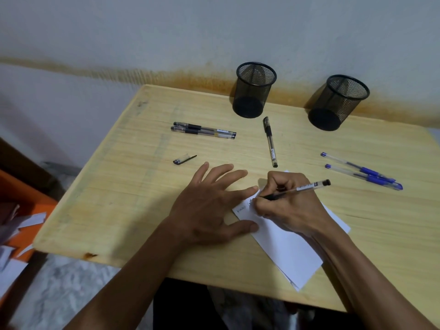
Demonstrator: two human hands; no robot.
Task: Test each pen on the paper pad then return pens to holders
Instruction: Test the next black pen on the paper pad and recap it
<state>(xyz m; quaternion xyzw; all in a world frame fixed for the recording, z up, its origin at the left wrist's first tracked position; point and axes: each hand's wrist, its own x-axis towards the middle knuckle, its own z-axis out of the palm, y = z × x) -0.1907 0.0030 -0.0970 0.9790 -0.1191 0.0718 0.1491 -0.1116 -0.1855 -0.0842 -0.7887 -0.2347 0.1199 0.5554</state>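
Observation:
My right hand grips a black pen, its tip down on the top left corner of the white paper pad, where some scribbles show. My left hand lies flat with spread fingers, thumb and fingertip pressing the pad's left edge. Two capped black pens lie side by side at the back left. A third black pen lies in the middle. Two blue pens lie on the right. A loose pen cap rests to the left. Both black mesh holders stand at the back.
The wooden table stands against a stained white wall. An orange surface with scraps of paper sits low at the left, beyond the table's edge. A marbled floor shows below the table's front edge.

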